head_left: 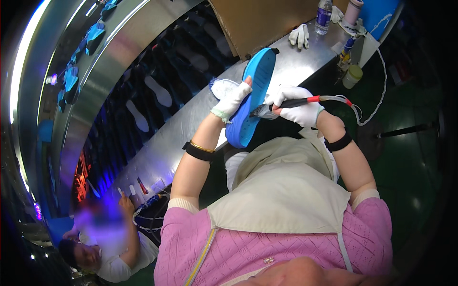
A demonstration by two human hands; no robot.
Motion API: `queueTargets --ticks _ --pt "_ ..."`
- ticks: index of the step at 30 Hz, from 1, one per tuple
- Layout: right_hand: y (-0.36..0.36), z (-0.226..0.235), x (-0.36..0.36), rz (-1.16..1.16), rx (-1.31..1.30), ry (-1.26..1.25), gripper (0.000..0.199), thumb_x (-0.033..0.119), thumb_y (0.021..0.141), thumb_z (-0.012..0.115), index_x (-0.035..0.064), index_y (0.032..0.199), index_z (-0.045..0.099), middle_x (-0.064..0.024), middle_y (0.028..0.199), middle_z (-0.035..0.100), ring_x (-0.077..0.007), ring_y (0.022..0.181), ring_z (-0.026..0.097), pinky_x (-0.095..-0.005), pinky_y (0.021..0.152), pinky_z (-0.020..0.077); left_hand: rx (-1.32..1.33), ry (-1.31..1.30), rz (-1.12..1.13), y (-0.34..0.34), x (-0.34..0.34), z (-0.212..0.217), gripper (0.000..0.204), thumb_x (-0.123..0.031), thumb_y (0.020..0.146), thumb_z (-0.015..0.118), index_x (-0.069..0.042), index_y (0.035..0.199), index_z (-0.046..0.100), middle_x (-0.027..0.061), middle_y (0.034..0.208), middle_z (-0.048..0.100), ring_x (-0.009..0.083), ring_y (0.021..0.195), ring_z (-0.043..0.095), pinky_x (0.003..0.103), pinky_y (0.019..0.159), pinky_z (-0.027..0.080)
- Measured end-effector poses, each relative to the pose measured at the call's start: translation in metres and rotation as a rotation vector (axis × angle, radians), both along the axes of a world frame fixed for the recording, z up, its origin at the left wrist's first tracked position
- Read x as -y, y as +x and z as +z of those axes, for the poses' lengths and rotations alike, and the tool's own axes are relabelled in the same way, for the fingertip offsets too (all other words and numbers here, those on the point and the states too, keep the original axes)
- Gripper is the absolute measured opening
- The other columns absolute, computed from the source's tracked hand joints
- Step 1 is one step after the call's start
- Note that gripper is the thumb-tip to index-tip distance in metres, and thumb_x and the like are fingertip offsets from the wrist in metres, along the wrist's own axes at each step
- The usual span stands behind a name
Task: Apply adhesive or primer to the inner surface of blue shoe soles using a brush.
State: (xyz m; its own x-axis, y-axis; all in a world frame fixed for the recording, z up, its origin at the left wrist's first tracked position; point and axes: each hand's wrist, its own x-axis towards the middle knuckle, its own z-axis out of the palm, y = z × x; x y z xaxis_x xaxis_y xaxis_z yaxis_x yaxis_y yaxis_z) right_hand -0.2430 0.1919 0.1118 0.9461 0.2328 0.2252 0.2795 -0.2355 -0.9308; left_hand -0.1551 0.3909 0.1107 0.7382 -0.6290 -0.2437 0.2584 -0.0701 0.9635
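Note:
My left hand (pixel 233 101), in a white glove with bare fingertips, is closed on the edge of a blue shoe sole (pixel 259 76) and keeps it tilted above the bench edge. Its lighter blue inner face is turned to my right. In my right hand (pixel 301 108), gloved the same way, is a black-handled brush (pixel 292 103) fed by a tube with red bands. The dark bristles meet the sole's inner face near its lower half. Behind my left hand, a pale translucent shoe piece (pixel 222 87) rests on the bench.
Beyond the metal bench (pixel 191 107) runs a dark conveyor (pixel 176 62) carrying several white insoles (pixel 157 90). Cardboard (pixel 267 21) stands at the back. To the right are white gloves (pixel 299 36), a bottle (pixel 323 18) and a lidded jar (pixel 352 76). A co-worker (pixel 119 252) sits lower left.

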Motion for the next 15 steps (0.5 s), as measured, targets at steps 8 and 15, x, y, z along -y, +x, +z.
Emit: queueTargets --ticks 8,15 --pt "-0.008 0.048 0.009 0.028 -0.117 0.152 0.015 -0.002 0.078 0.065 0.0049 0.089 0.057 -0.0039 0.096 0.063 -0.0104 0.086 0.058 -0.0248 0.078 0.0464 -0.091 -0.522 0.245 0.009 -0.03 0.004 0.067 -0.059 0.083 0.052 -0.007 0.124 0.044 0.0101 0.115 0.054 0.019 0.103 0.055 0.035 0.088 0.047" --pt "-0.015 0.031 -0.016 -0.188 -0.136 0.393 0.017 -0.001 0.078 0.065 0.0033 0.094 0.058 -0.0046 0.096 0.064 -0.0088 0.088 0.058 -0.0239 0.079 0.0461 -0.608 -1.001 0.006 0.003 -0.039 -0.057 0.067 -0.051 0.087 0.043 0.002 0.128 0.042 0.0215 0.116 0.055 0.0351 0.106 0.055 0.053 0.098 0.038"
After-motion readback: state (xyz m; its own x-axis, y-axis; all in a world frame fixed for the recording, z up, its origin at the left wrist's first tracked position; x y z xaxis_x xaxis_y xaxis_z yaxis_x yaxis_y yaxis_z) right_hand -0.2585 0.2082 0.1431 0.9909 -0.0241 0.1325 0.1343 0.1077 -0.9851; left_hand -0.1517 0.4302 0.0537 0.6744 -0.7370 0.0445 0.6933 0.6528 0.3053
